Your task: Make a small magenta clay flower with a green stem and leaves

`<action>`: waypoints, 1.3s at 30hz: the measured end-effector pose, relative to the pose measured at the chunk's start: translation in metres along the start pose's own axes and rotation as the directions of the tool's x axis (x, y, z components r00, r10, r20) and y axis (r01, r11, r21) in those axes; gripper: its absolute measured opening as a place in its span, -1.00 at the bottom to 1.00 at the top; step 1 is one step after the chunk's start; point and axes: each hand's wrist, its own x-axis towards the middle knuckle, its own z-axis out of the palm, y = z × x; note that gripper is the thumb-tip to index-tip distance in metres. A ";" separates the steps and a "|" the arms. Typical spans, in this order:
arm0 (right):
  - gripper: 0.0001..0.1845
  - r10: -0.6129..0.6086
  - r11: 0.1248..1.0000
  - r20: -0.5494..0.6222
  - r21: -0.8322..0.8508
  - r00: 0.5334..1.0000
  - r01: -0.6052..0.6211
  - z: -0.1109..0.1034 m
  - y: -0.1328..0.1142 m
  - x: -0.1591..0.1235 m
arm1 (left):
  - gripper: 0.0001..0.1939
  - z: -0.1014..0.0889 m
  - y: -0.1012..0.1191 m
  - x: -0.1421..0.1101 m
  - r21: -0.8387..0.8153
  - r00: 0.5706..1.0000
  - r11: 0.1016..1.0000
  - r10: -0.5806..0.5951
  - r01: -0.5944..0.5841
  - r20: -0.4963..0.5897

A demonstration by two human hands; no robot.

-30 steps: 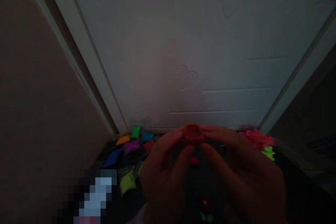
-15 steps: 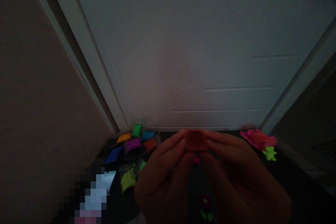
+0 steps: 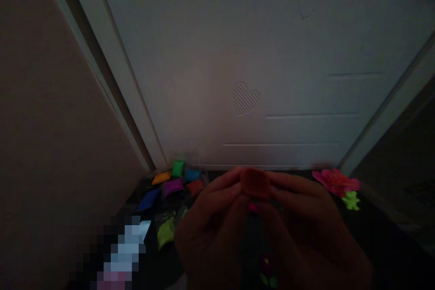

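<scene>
The scene is very dark. Both hands are raised together at bottom centre and pinch a small red clay piece (image 3: 254,180) between their fingertips. My left hand (image 3: 207,231) grips its left side and my right hand (image 3: 312,231) its right side, fingers closed on it. Below the clay, between the hands, a small pink bit (image 3: 252,207) shows. Lower down, a tiny dark red flower with green leaves (image 3: 266,269) lies on the dark surface.
Several coloured clay packets (image 3: 173,181) lie at the left by a white door (image 3: 258,63) with heart patterns. A pink clay flower (image 3: 336,181) with a green leaf (image 3: 350,200) sits at the right. A beige wall (image 3: 50,122) fills the left.
The hands and the red clay piece have sunk slightly and the fingers have closed in tighter on it. The picture has grown darker.
</scene>
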 end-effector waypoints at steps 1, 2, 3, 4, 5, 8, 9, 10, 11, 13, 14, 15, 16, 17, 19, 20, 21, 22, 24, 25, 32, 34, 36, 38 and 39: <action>-0.72 -0.001 1.000 0.012 -0.006 1.000 0.001 -0.001 0.000 0.001 | -0.82 -0.002 0.000 0.002 -0.030 0.999 0.999 -0.033 0.034 0.017; -0.73 0.002 1.000 0.031 -0.006 1.000 -0.002 -0.003 0.000 0.002 | -0.83 -0.004 0.000 0.004 -0.053 0.997 0.997 -0.060 0.062 0.043; -0.75 0.008 1.000 0.054 0.002 0.999 -0.008 -0.006 0.000 0.004 | -0.83 -0.006 0.000 0.007 -0.073 0.994 0.993 -0.081 0.087 0.078; -0.77 0.019 1.000 0.084 0.021 0.996 -0.020 -0.009 0.001 0.006 | -0.83 -0.008 0.000 0.009 -0.088 0.987 0.990 -0.103 0.114 0.124; -0.77 0.037 0.998 0.113 0.050 0.993 -0.043 -0.011 0.002 0.009 | -0.83 -0.010 0.001 0.012 -0.094 0.976 0.985 -0.124 0.142 0.181; -0.74 0.106 0.979 0.221 0.148 0.970 -0.140 -0.019 0.007 0.018 | -0.81 -0.013 0.004 0.019 -0.072 0.916 0.968 -0.200 0.238 0.347; -0.74 0.126 0.973 0.258 0.155 0.958 -0.170 -0.020 0.009 0.020 | -0.80 -0.013 0.005 0.021 -0.059 0.898 0.965 -0.215 0.256 0.385; -0.74 0.142 0.969 0.290 0.153 0.946 -0.192 -0.021 0.011 0.022 | -0.80 -0.013 0.005 0.022 -0.045 0.885 0.964 -0.223 0.264 0.408; -0.76 0.151 0.968 0.314 0.146 0.937 -0.205 -0.021 0.012 0.023 | -0.80 -0.013 0.006 0.023 -0.035 0.880 0.965 -0.222 0.260 0.420; -0.78 0.159 0.965 0.339 0.147 0.927 -0.219 -0.021 0.013 0.024 | -0.82 -0.014 0.007 0.025 -0.018 0.882 0.970 -0.211 0.241 0.422; -0.78 0.161 0.960 0.337 0.164 0.928 -0.227 -0.021 0.013 0.025 | -0.83 -0.014 0.007 0.025 -0.010 0.880 0.972 -0.208 0.234 0.427; -0.77 0.163 0.954 0.328 0.188 0.930 -0.234 -0.021 0.013 0.024 | -0.83 -0.015 0.006 0.025 -0.005 0.878 0.974 -0.201 0.226 0.435; -0.77 0.166 0.948 0.319 0.211 0.933 -0.240 -0.020 0.013 0.024 | -0.82 -0.015 0.006 0.025 -0.004 0.875 0.976 -0.192 0.216 0.444; -0.77 0.171 0.940 0.306 0.234 0.936 -0.248 -0.020 0.012 0.023 | -0.80 -0.016 0.006 0.025 -0.008 0.872 0.978 -0.182 0.208 0.455; -0.77 0.189 0.924 0.291 0.272 0.938 -0.271 -0.019 0.011 0.021 | -0.78 -0.017 0.006 0.025 -0.015 0.868 0.979 -0.171 0.201 0.465; -0.77 0.203 0.914 0.284 0.288 0.937 -0.286 -0.018 0.011 0.020 | -0.78 -0.017 0.005 0.024 -0.022 0.870 0.978 -0.173 0.207 0.461; -0.77 0.218 0.904 0.283 0.303 0.934 -0.303 -0.018 0.011 0.019 | -0.79 -0.017 0.004 0.024 -0.040 0.874 0.977 -0.171 0.212 0.455; -0.78 0.227 0.891 0.285 0.324 0.931 -0.317 -0.017 0.011 0.018 | -0.79 -0.017 0.003 0.023 -0.058 0.877 0.974 -0.170 0.218 0.449; -0.80 0.240 0.866 0.303 0.361 0.922 -0.345 -0.015 0.012 0.017 | -0.80 -0.016 0.001 0.022 -0.099 0.884 0.970 -0.158 0.223 0.440; -0.81 0.251 0.852 0.311 0.378 0.917 -0.362 -0.014 0.013 0.016 | -0.80 -0.016 0.000 0.022 -0.120 0.887 0.968 -0.147 0.220 0.439; -0.81 0.331 0.743 0.341 0.481 0.880 -0.466 -0.006 0.014 0.011 | -0.77 -0.013 -0.006 0.019 -0.213 0.896 0.951 -0.117 0.226 0.427; -0.83 0.328 0.725 0.330 0.513 0.885 -0.460 -0.004 0.014 0.009 | -0.78 -0.012 -0.005 0.019 -0.208 0.901 0.954 -0.114 0.217 0.418; -0.85 0.325 0.706 0.328 0.540 0.887 -0.458 -0.003 0.015 0.007 | -0.80 -0.012 -0.004 0.020 -0.213 0.907 0.960 -0.078 0.180 0.414; -0.86 0.332 0.686 0.330 0.559 0.884 -0.466 -0.003 0.015 0.005 | -0.81 -0.013 -0.004 0.020 -0.228 0.909 0.961 -0.051 0.157 0.415; -0.86 0.336 0.678 0.334 0.564 0.881 -0.472 -0.003 0.015 0.005 | -0.81 -0.013 -0.004 0.020 -0.232 0.907 0.959 -0.050 0.160 0.418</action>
